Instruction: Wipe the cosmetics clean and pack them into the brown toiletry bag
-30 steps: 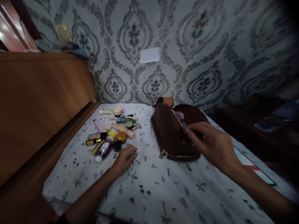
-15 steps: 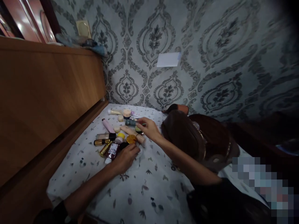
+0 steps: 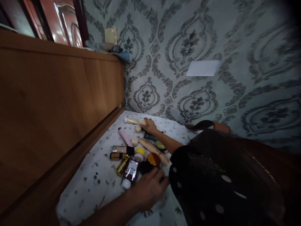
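Observation:
My right hand [image 3: 150, 126] reaches to the far end of the cosmetics, its fingers closed round a small jar [image 3: 142, 122] that they mostly hide. A cream tube [image 3: 132, 121] lies beside it, and a dark green tube [image 3: 150, 136] is under my wrist. Nearer, my left hand [image 3: 152, 186] rests with curled fingers by a round black item [image 3: 145, 167] and an amber-lidded jar [image 3: 153, 159]; what its fingers hold, if anything, is hidden. Left of it lies a dark red bottle with a white cap [image 3: 131, 171]. A beige tube [image 3: 154, 150] lies between my hands.
A pink tube [image 3: 125, 137], a foundation bottle [image 3: 122, 150] and gold tubes [image 3: 121, 166] lie to the left on the patterned cloth [image 3: 94, 175]. A wooden cabinet side [image 3: 63, 103] borders the left. At the right sits a brown bag [image 3: 235, 150]; a patterned wall [image 3: 162, 62] stands behind.
My right hand has left the green tube and moved to the jar at the far end. My left hand stays by the black item. The view has shifted left and closer.

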Action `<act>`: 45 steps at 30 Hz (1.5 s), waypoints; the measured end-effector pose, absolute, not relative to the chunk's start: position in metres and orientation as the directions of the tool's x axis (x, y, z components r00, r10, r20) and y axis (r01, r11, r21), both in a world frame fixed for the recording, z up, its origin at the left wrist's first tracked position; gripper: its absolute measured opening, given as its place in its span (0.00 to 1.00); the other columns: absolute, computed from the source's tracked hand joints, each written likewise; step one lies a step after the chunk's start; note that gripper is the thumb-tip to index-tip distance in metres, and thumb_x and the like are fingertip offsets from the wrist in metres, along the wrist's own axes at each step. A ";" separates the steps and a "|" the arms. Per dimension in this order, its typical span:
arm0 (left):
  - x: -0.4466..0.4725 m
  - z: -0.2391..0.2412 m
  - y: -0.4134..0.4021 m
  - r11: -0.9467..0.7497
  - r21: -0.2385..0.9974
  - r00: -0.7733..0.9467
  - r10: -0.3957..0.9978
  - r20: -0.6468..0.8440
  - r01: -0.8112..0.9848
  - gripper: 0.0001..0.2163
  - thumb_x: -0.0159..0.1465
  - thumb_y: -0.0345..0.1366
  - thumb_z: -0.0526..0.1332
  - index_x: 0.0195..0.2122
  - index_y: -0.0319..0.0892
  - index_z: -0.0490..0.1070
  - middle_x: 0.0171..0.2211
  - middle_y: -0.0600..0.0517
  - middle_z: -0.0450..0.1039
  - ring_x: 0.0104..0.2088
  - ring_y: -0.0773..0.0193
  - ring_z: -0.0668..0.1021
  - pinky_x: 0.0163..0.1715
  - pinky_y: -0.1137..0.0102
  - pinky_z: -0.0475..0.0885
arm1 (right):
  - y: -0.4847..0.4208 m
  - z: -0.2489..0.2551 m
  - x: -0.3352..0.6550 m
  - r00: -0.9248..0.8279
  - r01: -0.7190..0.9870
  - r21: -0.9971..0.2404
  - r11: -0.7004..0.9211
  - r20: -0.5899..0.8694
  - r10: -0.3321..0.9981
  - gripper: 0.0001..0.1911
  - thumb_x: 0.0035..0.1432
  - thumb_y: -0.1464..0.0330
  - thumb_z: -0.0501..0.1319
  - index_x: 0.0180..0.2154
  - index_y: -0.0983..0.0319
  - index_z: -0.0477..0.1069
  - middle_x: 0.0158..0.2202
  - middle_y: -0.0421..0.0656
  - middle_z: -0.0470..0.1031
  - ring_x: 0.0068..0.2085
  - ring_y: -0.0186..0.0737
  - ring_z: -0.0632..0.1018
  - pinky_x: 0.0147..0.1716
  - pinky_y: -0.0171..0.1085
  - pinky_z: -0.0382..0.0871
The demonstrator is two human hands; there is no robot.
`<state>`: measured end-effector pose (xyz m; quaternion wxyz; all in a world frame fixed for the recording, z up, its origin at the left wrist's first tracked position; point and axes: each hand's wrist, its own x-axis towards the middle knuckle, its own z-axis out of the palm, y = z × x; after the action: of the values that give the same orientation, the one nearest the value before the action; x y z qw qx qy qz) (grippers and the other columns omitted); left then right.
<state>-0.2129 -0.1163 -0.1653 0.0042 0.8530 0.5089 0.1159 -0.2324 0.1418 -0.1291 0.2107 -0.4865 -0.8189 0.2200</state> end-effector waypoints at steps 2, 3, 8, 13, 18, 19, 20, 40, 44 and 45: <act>-0.213 -0.165 -0.116 -0.491 0.125 0.455 0.860 0.232 0.862 0.06 0.66 0.30 0.56 0.44 0.40 0.66 0.42 0.46 0.69 0.45 0.55 0.72 0.37 0.66 0.73 | 0.145 -0.130 -0.234 -0.430 0.680 -0.604 0.416 0.131 0.893 0.26 0.53 0.66 0.67 0.54 0.62 0.68 0.54 0.55 0.70 0.58 0.57 0.69 0.54 0.47 0.64; -0.213 -0.164 -0.117 -0.497 0.129 0.457 0.854 0.247 0.858 0.06 0.67 0.30 0.56 0.44 0.40 0.66 0.42 0.46 0.69 0.45 0.55 0.72 0.37 0.66 0.74 | 0.146 -0.130 -0.234 -0.424 0.662 -0.629 0.408 0.135 0.896 0.25 0.52 0.67 0.68 0.53 0.62 0.69 0.53 0.54 0.71 0.57 0.57 0.69 0.54 0.47 0.64; -0.215 -0.158 -0.119 -0.478 0.158 0.442 0.870 0.218 0.864 0.11 0.63 0.25 0.57 0.47 0.39 0.65 0.45 0.43 0.69 0.48 0.52 0.72 0.42 0.63 0.74 | 0.141 -0.118 -0.222 -0.352 0.504 -0.804 0.316 0.143 0.925 0.23 0.53 0.62 0.66 0.49 0.63 0.67 0.47 0.51 0.73 0.50 0.51 0.75 0.47 0.45 0.71; -0.214 -0.156 -0.119 -0.427 0.178 0.403 0.902 0.156 0.886 0.16 0.57 0.19 0.57 0.46 0.38 0.64 0.47 0.40 0.69 0.49 0.49 0.72 0.42 0.61 0.75 | 0.103 -0.103 -0.179 -0.356 0.241 -0.943 0.229 0.133 0.925 0.19 0.58 0.53 0.58 0.44 0.59 0.63 0.40 0.45 0.76 0.39 0.41 0.79 0.38 0.42 0.77; -0.211 -0.160 -0.117 -0.345 0.207 0.307 0.932 0.193 0.916 0.14 0.60 0.18 0.53 0.43 0.40 0.66 0.46 0.42 0.70 0.49 0.52 0.73 0.42 0.63 0.74 | 0.031 -0.102 -0.105 -0.467 -0.214 -0.976 0.051 0.148 0.872 0.19 0.49 0.54 0.68 0.39 0.57 0.68 0.43 0.44 0.78 0.45 0.45 0.79 0.46 0.46 0.76; -0.213 -0.162 -0.115 -0.338 0.252 0.288 0.933 0.214 0.907 0.13 0.61 0.18 0.52 0.42 0.40 0.67 0.45 0.42 0.70 0.49 0.53 0.73 0.43 0.63 0.74 | 0.016 -0.105 -0.089 -0.471 -0.256 -0.967 0.014 0.137 0.871 0.19 0.49 0.55 0.68 0.39 0.57 0.69 0.43 0.44 0.78 0.46 0.46 0.79 0.46 0.46 0.76; -0.214 -0.164 -0.114 -0.340 0.320 0.269 0.931 0.246 0.885 0.13 0.61 0.19 0.52 0.41 0.41 0.67 0.44 0.43 0.71 0.47 0.54 0.74 0.43 0.63 0.73 | 0.001 -0.109 -0.075 -0.468 -0.273 -0.962 -0.018 0.116 0.876 0.19 0.49 0.56 0.68 0.40 0.57 0.70 0.44 0.44 0.78 0.46 0.48 0.79 0.47 0.47 0.76; -0.193 -0.158 -0.145 -0.608 0.334 0.356 0.737 0.575 0.720 0.15 0.68 0.25 0.48 0.49 0.41 0.72 0.52 0.42 0.74 0.56 0.56 0.73 0.58 0.55 0.69 | -0.078 -0.188 -0.011 -0.434 0.241 -0.888 0.391 0.261 0.862 0.30 0.46 0.59 0.71 0.51 0.60 0.72 0.40 0.43 0.77 0.42 0.44 0.76 0.43 0.41 0.71; -0.196 -0.153 -0.126 -0.523 0.484 0.268 0.823 0.500 0.702 0.14 0.67 0.27 0.50 0.46 0.41 0.74 0.48 0.43 0.76 0.50 0.56 0.76 0.54 0.60 0.70 | -0.078 -0.189 -0.009 -0.452 0.200 -0.901 0.385 0.264 0.852 0.31 0.44 0.60 0.72 0.51 0.60 0.71 0.41 0.44 0.76 0.41 0.44 0.77 0.40 0.40 0.72; -0.198 -0.150 -0.121 -0.490 0.559 0.241 0.855 0.460 0.669 0.13 0.66 0.28 0.51 0.44 0.41 0.75 0.46 0.44 0.76 0.48 0.56 0.76 0.52 0.61 0.70 | -0.079 -0.189 -0.009 -0.464 0.181 -0.905 0.385 0.267 0.845 0.31 0.44 0.60 0.72 0.51 0.60 0.71 0.42 0.44 0.76 0.41 0.44 0.77 0.40 0.40 0.72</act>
<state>-0.1980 -0.1208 -0.1501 0.1240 0.7779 0.4897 0.3737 -0.0087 -0.0786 -0.1887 0.3843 -0.3472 -0.7383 0.4321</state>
